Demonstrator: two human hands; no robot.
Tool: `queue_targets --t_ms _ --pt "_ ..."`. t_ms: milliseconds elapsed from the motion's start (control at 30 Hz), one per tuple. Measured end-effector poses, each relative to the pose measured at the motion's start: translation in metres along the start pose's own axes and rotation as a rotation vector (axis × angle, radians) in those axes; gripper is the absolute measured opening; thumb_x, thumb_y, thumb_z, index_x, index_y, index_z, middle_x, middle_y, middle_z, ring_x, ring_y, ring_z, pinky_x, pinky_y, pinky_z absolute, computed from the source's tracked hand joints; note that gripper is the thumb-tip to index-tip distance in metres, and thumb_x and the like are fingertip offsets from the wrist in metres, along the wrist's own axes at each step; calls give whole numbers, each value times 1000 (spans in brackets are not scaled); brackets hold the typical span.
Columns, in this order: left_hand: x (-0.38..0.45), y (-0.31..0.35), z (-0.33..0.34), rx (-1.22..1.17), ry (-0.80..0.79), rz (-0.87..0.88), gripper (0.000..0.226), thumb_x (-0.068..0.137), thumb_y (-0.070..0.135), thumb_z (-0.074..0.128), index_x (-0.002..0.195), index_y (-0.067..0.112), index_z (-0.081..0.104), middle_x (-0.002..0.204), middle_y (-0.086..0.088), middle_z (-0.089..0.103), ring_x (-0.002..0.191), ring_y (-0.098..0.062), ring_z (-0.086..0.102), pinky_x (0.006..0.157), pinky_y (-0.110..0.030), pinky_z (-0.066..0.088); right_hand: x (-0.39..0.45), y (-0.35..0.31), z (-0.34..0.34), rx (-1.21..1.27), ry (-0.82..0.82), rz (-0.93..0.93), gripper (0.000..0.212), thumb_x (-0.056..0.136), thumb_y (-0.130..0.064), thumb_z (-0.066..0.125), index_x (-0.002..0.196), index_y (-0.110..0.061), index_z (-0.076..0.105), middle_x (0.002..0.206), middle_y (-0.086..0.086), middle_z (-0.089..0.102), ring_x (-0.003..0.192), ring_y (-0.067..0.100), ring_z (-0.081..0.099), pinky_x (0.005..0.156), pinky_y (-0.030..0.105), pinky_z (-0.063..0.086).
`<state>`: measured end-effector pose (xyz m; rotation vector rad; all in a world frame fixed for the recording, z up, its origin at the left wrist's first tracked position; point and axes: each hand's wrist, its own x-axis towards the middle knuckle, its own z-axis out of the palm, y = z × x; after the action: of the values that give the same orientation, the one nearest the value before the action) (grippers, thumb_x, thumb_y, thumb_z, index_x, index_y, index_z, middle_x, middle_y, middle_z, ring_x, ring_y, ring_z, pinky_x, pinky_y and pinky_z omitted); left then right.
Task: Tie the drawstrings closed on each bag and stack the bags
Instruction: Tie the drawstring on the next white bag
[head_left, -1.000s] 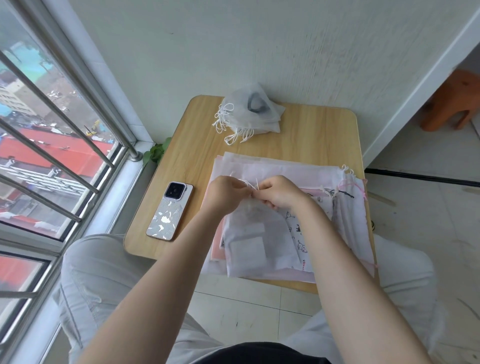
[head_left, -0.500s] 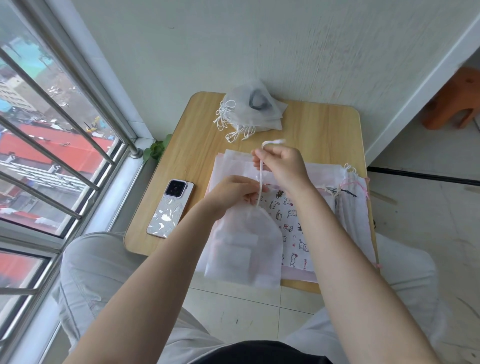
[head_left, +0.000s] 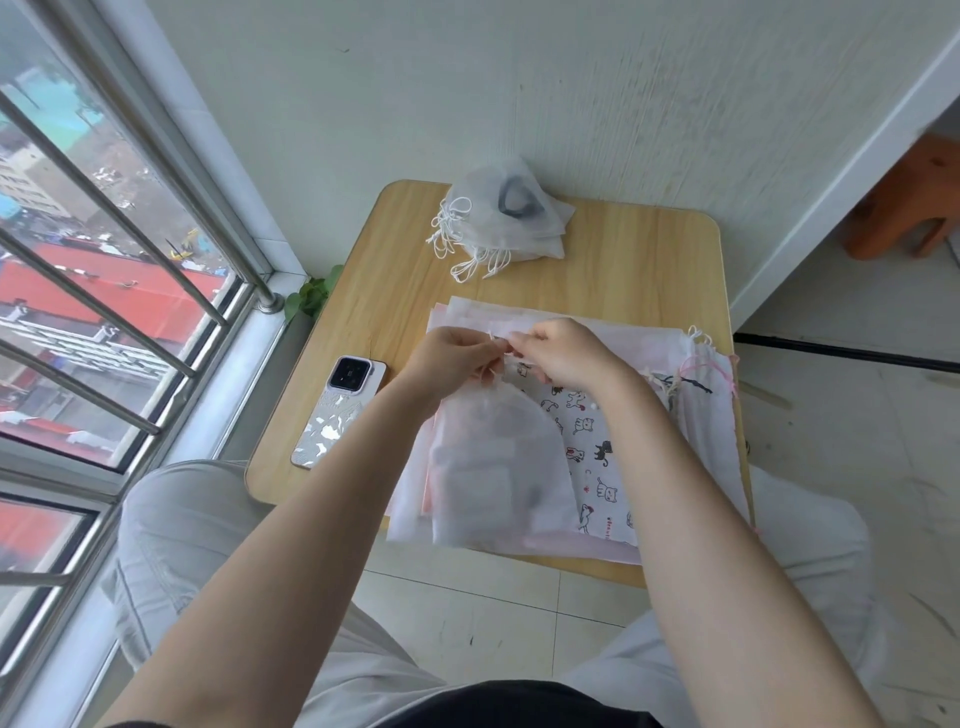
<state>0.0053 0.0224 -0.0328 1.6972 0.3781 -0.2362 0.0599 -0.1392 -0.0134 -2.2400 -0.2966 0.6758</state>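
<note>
Two hands, left (head_left: 451, 356) and right (head_left: 563, 353), pinch the cord (head_left: 500, 347) in a narrow grip; bag (head_left: 496, 457) looks limp, light, best held at its neck.

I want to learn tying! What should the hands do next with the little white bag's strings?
Probably pull the drawstring ends apart to snug the knot: the left hand and right hand both pinch it just above the white bag, whose neck looks gathered already.

The drawstring is mostly hidden between the left hand (head_left: 451, 358) and right hand (head_left: 563, 353); the stool (head_left: 914, 202) is blurred and cut off by the edge; the white bag (head_left: 493, 467) veils its contents
</note>
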Motion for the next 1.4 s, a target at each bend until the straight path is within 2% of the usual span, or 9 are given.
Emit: queue_targets --t_ms 167,233,333,467,600,800,1000,1167,1400 --pt "2 1 2 0 71 10 26 85 26 74 69 5 72 70 -11 67 70 -13 58 76 -26 47 -6 3 1 154 -111 -30 22 94 -27 62 90 -7 71 59 -4 50 51 10 42 48 21 36" --pt "3 1 1 -25 15 0 25 84 21 75 80 -3 73 83 -21 71 78 -19 62 83 -33 51 -7 5 5 186 -133 -33 19 93 -21 63 91 -3 70 63 0 54 51 13 48 48 22 41" --pt "3 1 -1 -69 -34 -27 17 80 7 76 95 -1 74 89 -16 73 82 -23 68 89 -37 54 -10 6 7 190 -133 -31 19 88 -19 68 90 -1 71 64 -1 59 55 12 54 54 23 47" --pt "3 0 -7 -28 -56 -14 16 79 3 77 92 11 76 90 -11 74 83 -21 69 89 -34 55 -10 11 4 133 -71 -17 13 85 -25 68 85 -14 76 49 -18 49 47 -2 44 45 12 34" --pt "0 2 -8 16 -54 36 17 80 0 76 95 8 74 91 -8 74 83 -15 69 84 -27 56 1 15 14 219 69 -40 11 89 -14 62 96 -20 69 87 -10 66 82 7 61 70 19 46" --pt "-3 -1 -3 473 225 343 12 79 11 77 88 18 76 80 14 69 74 4 60 72 -4 40 9 14 27 410 0 -15 20 97 -5 51 97 -11 70 87 3 67 73 7 57 69 15 44" --pt "-2 -8 5 527 369 430 8 81 15 75 87 19 73 77 22 61 80 -3 55 72 -5 34 13 18 23 663 -204 76 17 92 -12 65 106 -1 70 72 1 66 57 6 60 58 17 46" --pt "3 -11 1 276 288 265 9 77 14 80 81 17 72 77 10 71 73 -3 66 70 -10 45 16 26 19 629 -220 106 3 90 -10 67 87 -11 68 74 4 62 61 13 53 61 25 39" --pt "1 -11 3 147 227 121 6 77 14 81 78 15 75 76 6 72 73 -8 65 69 -19 49 21 23 16 1085 -135 176 41 94 -17 50 54 -17 42 64 2 51 63 19 51 63 29 39"
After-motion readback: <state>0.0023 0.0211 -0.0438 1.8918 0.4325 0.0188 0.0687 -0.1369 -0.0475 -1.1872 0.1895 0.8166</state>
